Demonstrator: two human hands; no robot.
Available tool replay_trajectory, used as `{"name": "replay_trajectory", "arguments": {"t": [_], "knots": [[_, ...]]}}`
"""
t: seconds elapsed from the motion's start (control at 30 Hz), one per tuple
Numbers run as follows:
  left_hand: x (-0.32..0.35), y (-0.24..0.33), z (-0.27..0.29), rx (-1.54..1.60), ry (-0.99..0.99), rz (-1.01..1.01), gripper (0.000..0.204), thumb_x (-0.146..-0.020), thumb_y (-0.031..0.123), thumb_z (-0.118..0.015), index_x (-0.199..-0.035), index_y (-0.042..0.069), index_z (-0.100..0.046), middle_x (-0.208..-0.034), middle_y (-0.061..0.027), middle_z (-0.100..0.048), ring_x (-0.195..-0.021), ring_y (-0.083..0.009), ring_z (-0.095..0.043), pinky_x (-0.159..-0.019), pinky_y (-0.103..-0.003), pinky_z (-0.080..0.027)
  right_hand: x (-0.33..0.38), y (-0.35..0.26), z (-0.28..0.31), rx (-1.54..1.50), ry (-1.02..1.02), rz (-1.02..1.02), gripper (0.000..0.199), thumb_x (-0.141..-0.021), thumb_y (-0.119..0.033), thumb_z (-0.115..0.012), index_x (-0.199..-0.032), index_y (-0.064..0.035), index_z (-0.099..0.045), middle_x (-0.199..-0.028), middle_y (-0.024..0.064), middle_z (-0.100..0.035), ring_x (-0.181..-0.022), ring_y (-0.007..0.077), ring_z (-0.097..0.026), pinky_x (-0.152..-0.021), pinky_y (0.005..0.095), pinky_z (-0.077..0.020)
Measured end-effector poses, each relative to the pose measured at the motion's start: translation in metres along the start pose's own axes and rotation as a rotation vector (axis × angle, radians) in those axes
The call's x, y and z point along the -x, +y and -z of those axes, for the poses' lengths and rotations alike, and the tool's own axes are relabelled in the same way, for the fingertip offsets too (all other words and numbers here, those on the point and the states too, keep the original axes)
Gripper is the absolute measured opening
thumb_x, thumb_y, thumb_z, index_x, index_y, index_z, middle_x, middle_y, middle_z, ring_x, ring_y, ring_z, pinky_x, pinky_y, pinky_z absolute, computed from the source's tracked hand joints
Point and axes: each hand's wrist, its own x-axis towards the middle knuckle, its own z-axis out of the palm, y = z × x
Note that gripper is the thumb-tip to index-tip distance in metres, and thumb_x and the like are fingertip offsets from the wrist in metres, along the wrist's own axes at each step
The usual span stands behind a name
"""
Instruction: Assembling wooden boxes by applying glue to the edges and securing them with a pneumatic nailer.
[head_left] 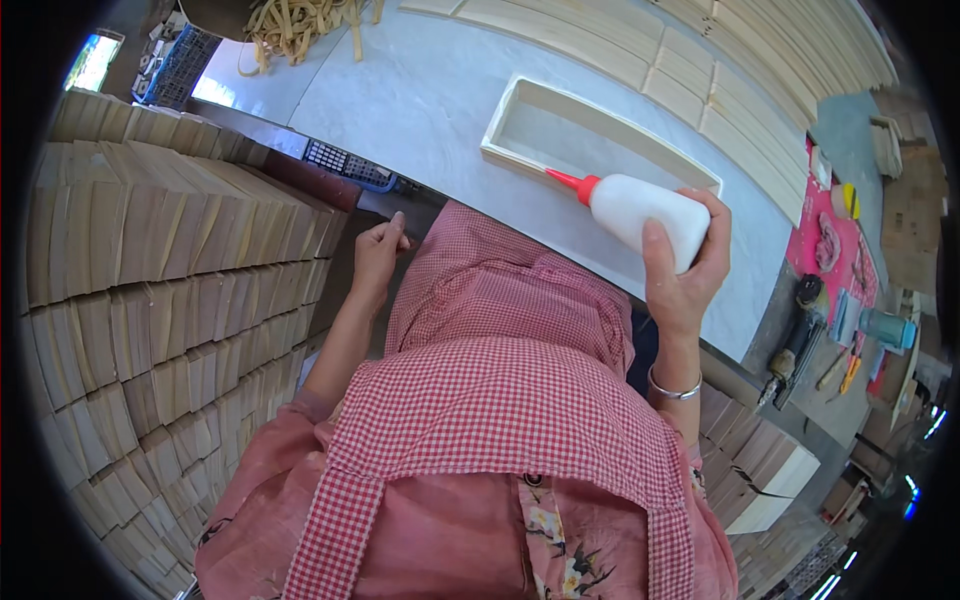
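Observation:
My right hand (pixel 685 265) grips a white squeeze bottle with a red nozzle (pixel 630 210), held on its side with the tip pointing left at the near wall of a long open wooden box frame (pixel 600 115) lying on the pale worktable (pixel 420 100). My left hand (pixel 378 250) hangs loosely curled below the table's near edge, holding nothing, close to a tall stack of wooden boards (pixel 170 260). A red-and-white checked apron (pixel 500 390) covers my front.
Rows of flat wooden slats (pixel 740 70) lie along the table's far side. A pile of tan strips (pixel 295 25) sits at the far left. A blue crate (pixel 350 165) is under the table. Tools lie at the right on a red cloth (pixel 835 250). More boards (pixel 760 460) are stacked lower right.

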Motion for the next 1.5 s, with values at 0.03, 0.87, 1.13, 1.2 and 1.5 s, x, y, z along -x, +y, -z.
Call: {"name": "replay_trajectory", "arguments": {"t": [0.03, 0.87, 1.13, 1.2, 1.5], "knots": [[0.000, 0.001, -0.002, 0.000, -0.005, -0.002, 0.045, -0.102, 0.031, -0.059, -0.065, 0.006, -0.062, -0.065, -0.0016, -0.057, -0.068, -0.0110, -0.058, -0.070, -0.023, -0.045, 0.002, 0.000, 0.006, 0.016, 0.012, -0.010, 0.047, -0.081, -0.009, -0.072, -0.123, -0.0045, -0.052, -0.110, 0.0130, -0.061, -0.090, 0.0232, -0.060, -0.076, 0.0324, -0.0525], [-0.013, -0.002, -0.018, -0.033, -0.039, -0.021, 0.040, -0.101, 0.033, -0.063, -0.072, 0.005, -0.066, -0.067, -0.0014, -0.059, -0.064, -0.0097, -0.052, -0.066, -0.023, -0.044, 0.055, 0.015, 0.135, 0.228, 0.329, -0.186, 0.043, -0.083, -0.008, -0.067, -0.123, -0.0024, -0.056, -0.116, 0.0137, -0.060, -0.099, 0.0249, -0.058, -0.089, 0.0346, -0.0488], [-0.011, 0.005, -0.024, -0.074, -0.028, -0.004, 0.041, -0.102, 0.034, -0.061, -0.074, 0.005, -0.066, -0.067, -0.0018, -0.059, -0.063, -0.0103, -0.052, -0.064, -0.023, -0.044, 0.055, 0.032, 0.143, 0.179, 0.418, -0.213, 0.046, -0.082, -0.008, -0.067, -0.125, -0.0025, -0.053, -0.118, 0.0138, -0.059, -0.101, 0.0248, -0.057, -0.092, 0.0352, -0.0475], [-0.009, 0.009, -0.027, -0.092, -0.005, 0.017, 0.041, -0.102, 0.035, -0.061, -0.074, 0.005, -0.066, -0.066, -0.0019, -0.059, -0.063, -0.0105, -0.052, -0.064, -0.023, -0.044, 0.050, 0.042, 0.143, 0.129, 0.491, -0.236, 0.047, -0.081, -0.009, -0.068, -0.125, -0.0023, -0.051, -0.117, 0.0138, -0.059, -0.101, 0.0248, -0.057, -0.093, 0.0354, -0.0470], [-0.012, 0.003, -0.011, -0.153, -0.026, -0.017, 0.044, -0.103, 0.035, -0.056, -0.072, 0.005, -0.064, -0.065, -0.0020, -0.059, -0.060, -0.0109, -0.049, -0.062, -0.024, -0.042, -0.049, 0.122, 0.196, 0.322, 0.785, -0.150, 0.046, -0.077, -0.013, -0.075, -0.112, -0.0027, -0.046, -0.105, 0.0143, -0.057, -0.093, 0.0263, -0.057, -0.087, 0.0369, -0.0489]]}}
